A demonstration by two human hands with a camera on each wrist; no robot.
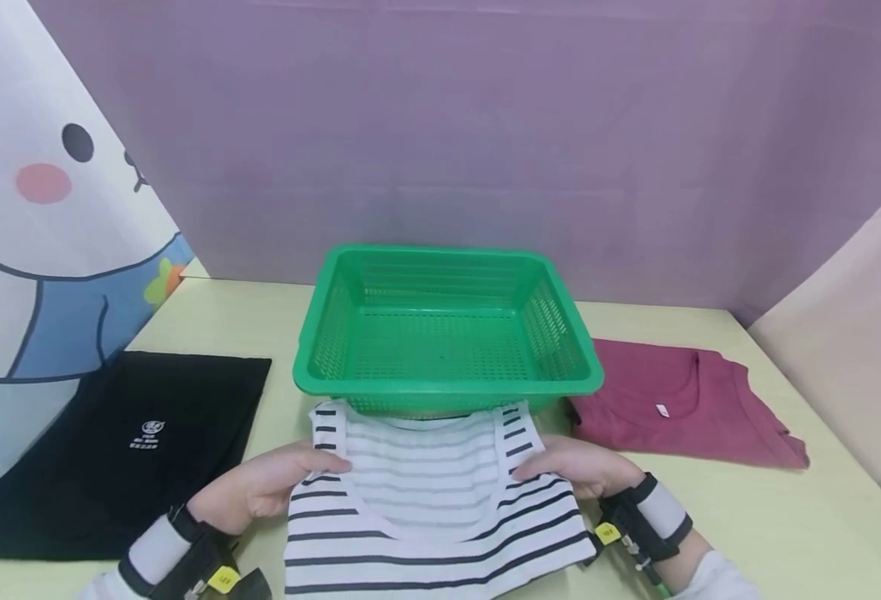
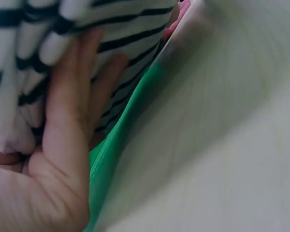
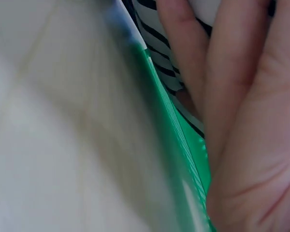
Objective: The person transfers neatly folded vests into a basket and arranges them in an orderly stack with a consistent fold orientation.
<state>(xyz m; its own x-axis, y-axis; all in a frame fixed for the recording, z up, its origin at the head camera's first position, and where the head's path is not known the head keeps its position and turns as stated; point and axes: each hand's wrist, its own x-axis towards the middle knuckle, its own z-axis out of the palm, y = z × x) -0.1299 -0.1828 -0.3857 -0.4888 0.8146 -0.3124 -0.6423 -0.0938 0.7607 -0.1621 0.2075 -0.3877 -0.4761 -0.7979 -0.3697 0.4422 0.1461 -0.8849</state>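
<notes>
In the head view a white tank top with dark stripes (image 1: 425,558) hangs between my two hands, its wide neckline facing up and its lower part cut off by the frame's bottom edge. My left hand (image 1: 278,479) pinches it near the left shoulder strap, thumb on top. On the opposite strap side, my right hand (image 1: 583,467) grips the fabric the same way. Both wrist views show fingers spread beneath the striped cloth (image 2: 130,38). Just beyond the straps stands a green plastic basket (image 1: 448,387), with nothing inside it.
A folded black garment (image 1: 110,467) with a small white print lies at the left of the pale table (image 1: 710,533). To the right, a folded maroon top (image 1: 688,408) lies partly behind the basket's corner. A purple curtain (image 1: 485,125) closes off the back.
</notes>
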